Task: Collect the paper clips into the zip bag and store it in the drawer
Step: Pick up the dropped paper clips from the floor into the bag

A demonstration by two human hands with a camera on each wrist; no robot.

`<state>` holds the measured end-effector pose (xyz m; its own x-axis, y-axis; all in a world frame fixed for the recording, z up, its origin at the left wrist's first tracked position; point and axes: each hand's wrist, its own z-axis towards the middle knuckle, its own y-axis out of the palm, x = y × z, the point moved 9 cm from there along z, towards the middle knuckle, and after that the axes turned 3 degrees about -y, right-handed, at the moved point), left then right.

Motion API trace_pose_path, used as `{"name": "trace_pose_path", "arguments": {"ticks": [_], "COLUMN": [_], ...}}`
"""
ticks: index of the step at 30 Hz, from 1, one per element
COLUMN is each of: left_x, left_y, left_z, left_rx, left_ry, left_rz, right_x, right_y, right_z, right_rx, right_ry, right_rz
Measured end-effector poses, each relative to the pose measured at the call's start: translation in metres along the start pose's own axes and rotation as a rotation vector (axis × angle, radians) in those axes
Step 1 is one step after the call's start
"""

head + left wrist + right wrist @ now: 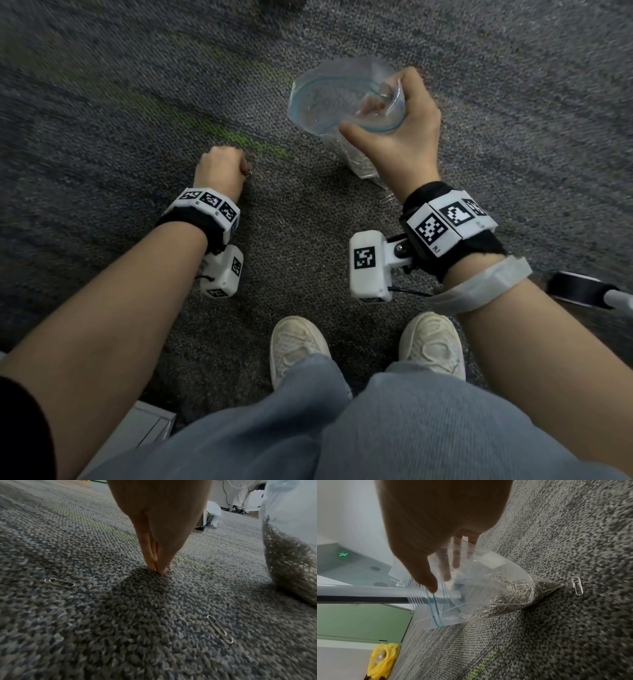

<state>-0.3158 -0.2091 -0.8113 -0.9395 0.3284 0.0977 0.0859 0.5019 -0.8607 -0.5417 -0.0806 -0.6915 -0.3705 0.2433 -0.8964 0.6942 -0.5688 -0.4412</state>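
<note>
On the grey carpet in front of the person's white shoes lie the last loose paper clips. One clip is pinched between the closed fingertips of the left hand, right at the carpet surface; in the left wrist view its two ends show on both sides of the fingertips. Whether this clip is already off the carpet, I cannot tell. Another clip lies flat near the left wrist, and a third clip lies just beside the lower corner of the zip bag.

The zip bag is clear, with a blue zip line, and its mouth is held wide open, facing up. The right hand grips the bag at the rim: several fingers are inside the bag and the thumb presses on the outside, so the plastic is held between them. A heap of clips fills the bottom of the bag, and this bottom corner rests on the carpet.

Green stripes run across the carpet beyond the left hand. Both wrists wear bands with black and white markers. No drawer is clearly seen in the pictures.
</note>
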Motion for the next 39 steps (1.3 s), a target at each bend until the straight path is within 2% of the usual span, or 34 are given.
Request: {"name": "trace_pose_path", "arguments": {"ticks": [3,7,13,17,20,23,26,32,36,39], "left_x": [0.002,-0.004,-0.002,0.021,0.031,0.039,0.043,0.05,0.056,0.061], "left_y": [-0.005,-0.004,-0.009,0.017,0.039,0.045,0.043,0.05,0.051,0.054], "left_z": [-0.005,-0.008,-0.024,-0.048,-0.06,-0.066,-0.064,-0.063,-0.067,-0.071], "left_rx": [0.043,0.06,0.089,-0.085,-0.16,-0.133,-0.101,-0.129,-0.082,-0.099], "left_ry": [0.04,0.044,0.063,0.147,0.249,0.338,0.382,0.473,0.59,0.652], "left_rz": [0.089,0.061,-0.335,-0.441,-0.333,-0.159,-0.097,0.108,0.291,0.411], "right_x": [0.001,0.002,0.003,0.002,0.002,0.002,0.003,0.007,0.007,0.007], "right_y": [0.0,0.0,-0.004,-0.002,-0.004,-0.005,-0.005,-0.008,-0.007,-0.011], "right_z": [0.0,-0.002,-0.005,-0.009,-0.01,-0.01,-0.011,-0.01,-0.01,-0.01], "right_rx": [-0.001,-0.006,0.023,-0.012,-0.014,-0.014,-0.019,-0.005,-0.006,0.011], "right_ry": [-0.003,-0.009,0.008,0.003,-0.005,-0.008,-0.007,0.017,0.025,0.023], "right_rz": [0.011,0.017,0.035,0.003,0.007,0.003,-0.002,-0.013,-0.018,-0.01]}}
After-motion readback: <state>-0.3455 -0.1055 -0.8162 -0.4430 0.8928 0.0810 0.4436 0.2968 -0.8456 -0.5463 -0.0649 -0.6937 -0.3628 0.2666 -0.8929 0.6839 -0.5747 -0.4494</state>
